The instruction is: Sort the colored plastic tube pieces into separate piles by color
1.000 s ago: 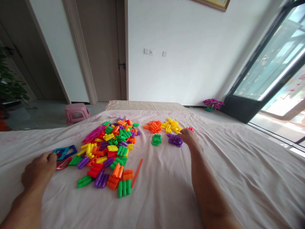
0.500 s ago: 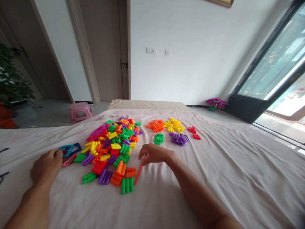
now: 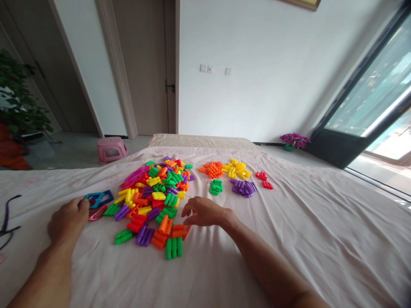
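Note:
At the left, my left hand (image 3: 68, 219) is closed with thumb and finger on the edge of a light-blue open-frame tile (image 3: 93, 199). A darker blue frame tile (image 3: 107, 197) and a red rounded frame tile (image 3: 97, 213) lie beside it. My right hand (image 3: 204, 211) hovers at the right side of a mixed pile of plastic tube blocks (image 3: 157, 205), its fingers curved and apart. Just below that hand, a thin red piece (image 3: 188, 232) shows, partly hidden. An orange block (image 3: 179, 231) and a green three-tube block (image 3: 174, 248) lie close by.
Sorted groups lie farther back: orange blocks (image 3: 212, 170), yellow blocks (image 3: 236, 169), green blocks (image 3: 216, 187), purple blocks (image 3: 243, 188) and red blocks (image 3: 263, 179). Pink pieces (image 3: 135, 177) edge the pile. Glasses (image 3: 8, 220) rest at far left on the wrinkled cloth (image 3: 305, 222).
My right hand has let go of the thin red piece, which now sits lower beside the orange block. My left hand stays at the blue tile. The view has shifted slightly.

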`<control>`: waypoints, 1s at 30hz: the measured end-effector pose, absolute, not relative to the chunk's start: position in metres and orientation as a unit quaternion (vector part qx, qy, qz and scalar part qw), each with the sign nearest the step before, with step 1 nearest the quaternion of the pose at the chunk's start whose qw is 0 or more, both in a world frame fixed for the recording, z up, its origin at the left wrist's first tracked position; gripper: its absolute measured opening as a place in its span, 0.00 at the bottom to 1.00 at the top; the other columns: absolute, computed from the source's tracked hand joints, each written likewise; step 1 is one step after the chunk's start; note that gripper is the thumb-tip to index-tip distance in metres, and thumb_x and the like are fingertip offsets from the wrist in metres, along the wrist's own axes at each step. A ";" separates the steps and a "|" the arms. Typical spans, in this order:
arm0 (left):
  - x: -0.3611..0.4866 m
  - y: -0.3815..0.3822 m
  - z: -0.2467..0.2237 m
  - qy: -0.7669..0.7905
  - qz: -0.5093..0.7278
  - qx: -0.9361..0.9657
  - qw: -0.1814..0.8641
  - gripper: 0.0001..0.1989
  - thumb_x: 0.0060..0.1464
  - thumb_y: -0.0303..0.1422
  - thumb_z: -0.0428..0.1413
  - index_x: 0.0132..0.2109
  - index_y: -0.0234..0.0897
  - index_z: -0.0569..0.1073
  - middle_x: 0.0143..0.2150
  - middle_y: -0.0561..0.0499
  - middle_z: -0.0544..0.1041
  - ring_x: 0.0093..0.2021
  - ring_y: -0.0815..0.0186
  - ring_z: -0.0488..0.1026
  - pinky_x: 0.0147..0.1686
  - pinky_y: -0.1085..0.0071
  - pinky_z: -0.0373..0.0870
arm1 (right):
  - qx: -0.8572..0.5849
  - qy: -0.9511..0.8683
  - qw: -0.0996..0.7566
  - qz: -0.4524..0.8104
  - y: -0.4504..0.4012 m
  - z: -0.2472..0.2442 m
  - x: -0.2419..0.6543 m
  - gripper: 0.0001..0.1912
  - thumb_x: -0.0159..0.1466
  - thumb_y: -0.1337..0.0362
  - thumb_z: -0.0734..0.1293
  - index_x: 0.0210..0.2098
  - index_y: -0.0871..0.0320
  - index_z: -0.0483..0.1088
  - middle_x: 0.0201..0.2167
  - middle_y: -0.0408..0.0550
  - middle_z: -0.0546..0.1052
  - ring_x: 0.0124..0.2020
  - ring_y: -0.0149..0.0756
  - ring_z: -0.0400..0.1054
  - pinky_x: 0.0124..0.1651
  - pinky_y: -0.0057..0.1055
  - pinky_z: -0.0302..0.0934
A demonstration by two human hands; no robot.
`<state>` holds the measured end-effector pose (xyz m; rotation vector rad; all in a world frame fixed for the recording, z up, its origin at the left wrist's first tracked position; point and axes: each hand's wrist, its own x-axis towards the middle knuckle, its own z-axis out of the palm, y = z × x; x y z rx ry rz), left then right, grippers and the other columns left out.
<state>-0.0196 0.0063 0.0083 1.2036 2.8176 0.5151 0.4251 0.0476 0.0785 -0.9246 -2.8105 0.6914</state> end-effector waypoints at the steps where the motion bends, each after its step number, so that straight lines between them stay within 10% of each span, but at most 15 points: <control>1: -0.019 0.006 0.008 0.906 0.167 0.389 0.018 0.36 0.64 0.49 0.34 0.63 0.35 0.73 0.57 0.30 0.76 0.50 0.41 0.75 0.44 0.53 0.71 | -0.295 -0.927 0.048 0.227 0.044 0.078 0.421 0.17 0.61 0.54 0.74 0.47 0.53 0.79 0.40 0.48 0.79 0.41 0.37 0.71 0.38 0.27 0.59; 9: -0.020 0.006 0.007 0.907 0.153 0.392 0.013 0.36 0.63 0.50 0.33 0.63 0.37 0.72 0.56 0.32 0.77 0.49 0.41 0.76 0.43 0.55 0.72 | -0.321 -0.909 0.047 0.263 0.041 0.072 0.412 0.13 0.57 0.58 0.76 0.40 0.56 0.78 0.34 0.42 0.77 0.32 0.31 0.66 0.31 0.25 0.52; 18: -0.024 0.008 0.005 0.909 0.142 0.391 0.011 0.35 0.63 0.49 0.34 0.62 0.38 0.73 0.56 0.34 0.77 0.47 0.44 0.77 0.42 0.56 0.72 | -0.545 -0.747 0.319 0.208 0.114 0.057 0.467 0.05 0.58 0.67 0.69 0.31 0.61 0.78 0.25 0.42 0.75 0.28 0.30 0.67 0.30 0.24 0.55; 24: -0.024 0.009 0.005 0.910 0.140 0.389 0.012 0.34 0.63 0.48 0.35 0.62 0.39 0.73 0.56 0.35 0.77 0.47 0.45 0.77 0.42 0.57 0.72 | -0.589 -0.631 0.447 0.235 0.143 0.043 0.491 0.21 0.56 0.71 0.66 0.49 0.62 0.76 0.40 0.50 0.81 0.39 0.37 0.77 0.41 0.29 0.70; 30: -0.024 0.008 0.006 0.911 0.137 0.389 0.015 0.35 0.63 0.49 0.34 0.63 0.39 0.72 0.57 0.35 0.77 0.48 0.45 0.76 0.43 0.57 0.72 | -0.491 -0.713 0.428 0.259 0.124 0.037 0.466 0.18 0.58 0.73 0.65 0.47 0.60 0.77 0.39 0.49 0.82 0.39 0.36 0.77 0.45 0.32 0.72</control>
